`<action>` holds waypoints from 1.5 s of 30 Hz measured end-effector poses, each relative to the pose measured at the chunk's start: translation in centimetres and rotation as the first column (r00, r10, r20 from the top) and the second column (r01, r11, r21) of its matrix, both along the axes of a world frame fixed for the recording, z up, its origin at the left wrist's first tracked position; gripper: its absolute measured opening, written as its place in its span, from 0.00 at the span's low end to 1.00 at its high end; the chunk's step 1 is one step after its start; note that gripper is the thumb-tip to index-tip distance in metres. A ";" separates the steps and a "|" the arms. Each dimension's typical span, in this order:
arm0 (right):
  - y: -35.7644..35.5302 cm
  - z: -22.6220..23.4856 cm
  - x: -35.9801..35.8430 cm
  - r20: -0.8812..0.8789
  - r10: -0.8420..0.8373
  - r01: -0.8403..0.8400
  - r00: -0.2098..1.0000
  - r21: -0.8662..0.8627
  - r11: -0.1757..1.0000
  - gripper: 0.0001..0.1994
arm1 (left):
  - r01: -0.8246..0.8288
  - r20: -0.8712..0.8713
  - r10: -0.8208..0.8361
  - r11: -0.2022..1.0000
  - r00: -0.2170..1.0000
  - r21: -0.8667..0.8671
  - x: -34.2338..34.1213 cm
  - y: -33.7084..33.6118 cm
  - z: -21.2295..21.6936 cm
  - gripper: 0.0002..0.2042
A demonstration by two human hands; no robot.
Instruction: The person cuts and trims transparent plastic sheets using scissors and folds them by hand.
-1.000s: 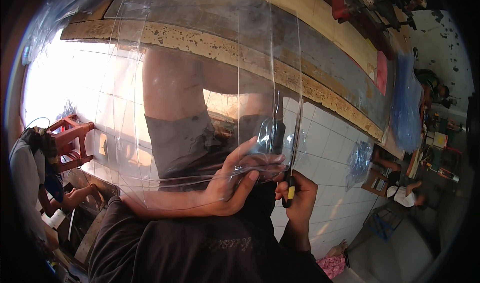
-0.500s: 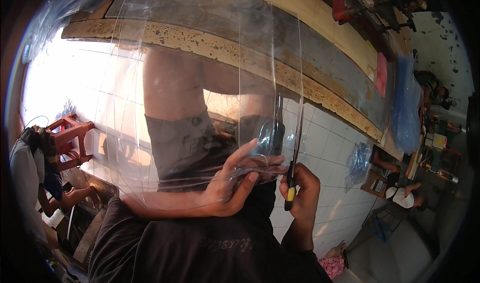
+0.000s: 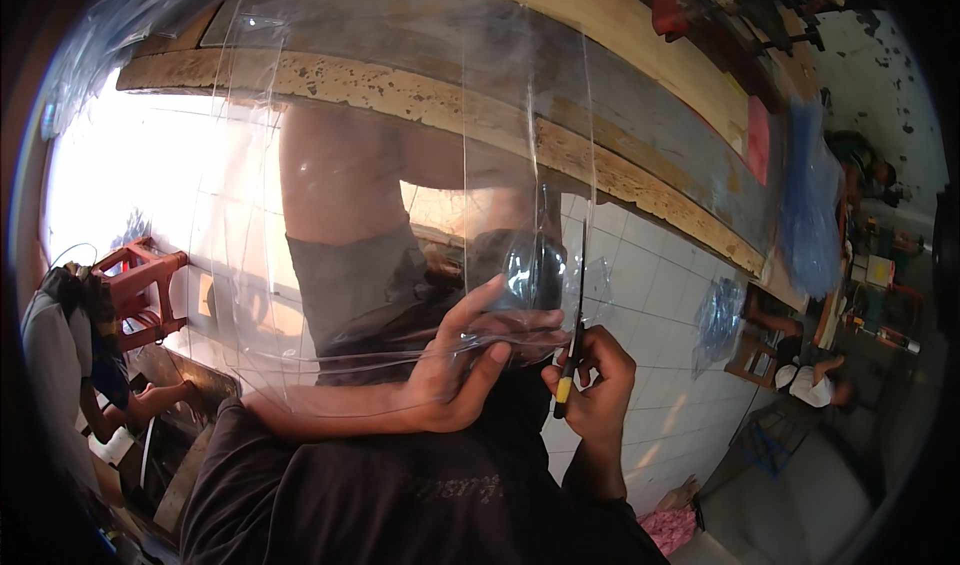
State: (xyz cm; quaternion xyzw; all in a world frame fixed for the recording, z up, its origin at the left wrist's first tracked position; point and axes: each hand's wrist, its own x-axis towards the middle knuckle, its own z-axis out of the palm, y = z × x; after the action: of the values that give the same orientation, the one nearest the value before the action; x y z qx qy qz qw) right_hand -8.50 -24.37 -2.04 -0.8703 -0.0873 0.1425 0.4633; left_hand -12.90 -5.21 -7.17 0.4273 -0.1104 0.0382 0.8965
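A large clear plastic sheet (image 3: 522,273) hangs in front of me, spread from the workbench edge down to my lap, with folds and glints on it. My left hand (image 3: 455,370) holds its lower edge, the thumb on one side and the fingers on the other. Just right of those fingertips, my right hand (image 3: 604,373) grips scissors (image 3: 565,385) with black and yellow handles. Their long narrow blades point away from me along the sheet's right edge. Whether the blades are parted is hard to see. My bare legs and dark shorts show through the plastic.
Across the far side runs a worn workbench (image 3: 640,205) with a chipped edge. A red plastic stool (image 3: 150,290) stands at left beside another person's legs. Bluish plastic sheets (image 3: 810,205) hang from the bench's right end. More people sit at far right. White tiles (image 3: 650,315) cover the floor.
The scissors have shifted slightly left with my right hand, and their handles now tilt more. The plastic sheet has moved a little left. My left hand keeps its hold.
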 end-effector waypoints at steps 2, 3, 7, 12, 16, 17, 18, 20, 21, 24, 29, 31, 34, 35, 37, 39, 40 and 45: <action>0.2 0.1 -0.1 0.025 -0.003 0.004 1.000 -0.037 0.999 0.19 | 0.000 0.004 0.000 1.000 1.000 0.010 0.0 -0.1 -0.1 0.33; 0.3 0.1 -0.1 0.025 -0.005 0.006 1.000 -0.038 0.999 0.19 | 0.002 0.004 -0.002 1.000 1.000 0.010 0.0 -0.1 -0.1 0.33; 0.8 0.3 -0.2 0.058 -0.019 0.024 0.998 -0.073 0.997 0.17 | 0.005 0.005 -0.005 1.000 1.000 -0.005 -0.1 -0.1 -0.1 0.33; 0.9 0.0 -0.6 0.082 -0.038 0.046 0.996 -0.096 0.994 0.17 | 0.012 0.006 -0.011 1.000 1.000 -0.007 0.0 -0.1 -0.2 0.33; 0.9 -0.3 -1.0 0.076 -0.070 0.075 0.995 -0.064 0.995 0.16 | 0.002 0.004 -0.002 1.000 1.000 0.009 0.0 -0.1 -0.1 0.33; 1.0 -0.3 -1.0 0.067 -0.075 0.079 0.995 -0.066 0.995 0.15 | -0.001 0.000 0.001 1.000 1.000 0.013 0.0 -0.2 -0.1 0.33; 1.1 -0.3 -1.0 0.067 -0.073 0.078 0.995 -0.066 0.995 0.15 | -0.002 0.000 0.002 1.000 1.000 0.014 0.0 -0.2 -0.1 0.33; 1.3 -0.3 -1.2 0.054 -0.102 0.104 0.993 -0.032 0.994 0.14 | -0.002 0.005 0.002 1.000 1.000 0.008 0.0 -0.2 -0.2 0.33; 1.4 -0.3 -1.2 0.054 -0.101 0.103 0.993 -0.032 0.994 0.14 | -0.003 0.005 0.003 1.000 1.000 0.007 0.0 -0.3 -0.3 0.33; 1.2 -0.5 -1.6 0.054 -0.106 0.107 0.993 -0.012 0.994 0.13 | -0.013 0.008 0.012 1.000 1.000 0.027 0.0 -0.5 -0.3 0.32; 0.7 -2.0 -2.5 -0.135 -0.166 0.190 0.977 0.191 0.963 0.11 | -0.010 -0.015 0.011 0.999 1.000 0.039 -0.2 -0.6 -0.1 0.33; 0.9 -1.2 -2.4 -0.231 -0.165 0.220 0.959 0.237 0.946 0.11 | -0.010 -0.004 0.010 1.000 1.000 0.022 -0.1 -0.6 0.0 0.33; 1.1 -0.5 -2.3 -0.341 -0.147 0.256 0.929 0.304 0.918 0.10 | -0.004 0.013 0.004 1.000 1.000 0.005 0.0 -0.5 0.2 0.33; 1.2 -0.4 -2.3 -0.357 -0.136 0.260 0.924 0.325 0.909 0.11 | 0.001 0.016 -0.001 1.000 1.000 0.003 0.1 -0.4 0.3 0.32; 1.1 -0.1 -2.2 -0.385 -0.121 0.263 0.915 0.342 0.902 0.11 | 0.006 0.008 -0.006 1.000 1.000 -0.004 0.1 -0.4 0.3 0.32; 1.0 -0.1 -2.3 -0.412 -0.105 0.267 0.905 0.360 0.894 0.12 | 0.010 0.000 -0.010 1.000 1.000 -0.010 0.0 -0.3 0.3 0.32; 0.9 -0.2 -2.3 -0.404 -0.092 0.259 0.910 0.379 0.888 0.13 | 0.015 -0.004 -0.015 1.000 1.000 -0.011 0.0 -0.3 0.4 0.32; 0.5 -0.2 -2.3 -0.403 -0.077 0.259 0.912 0.420 0.870 0.18 | 0.029 0.004 -0.029 0.999 1.000 -0.039 0.1 -0.1 0.6 0.32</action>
State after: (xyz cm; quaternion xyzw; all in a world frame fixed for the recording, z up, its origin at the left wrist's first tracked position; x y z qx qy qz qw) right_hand -10.81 -23.82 -2.28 -0.6948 0.0481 0.2387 0.6767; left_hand -12.83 -5.35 -6.59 0.4079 -0.1171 0.0282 0.9051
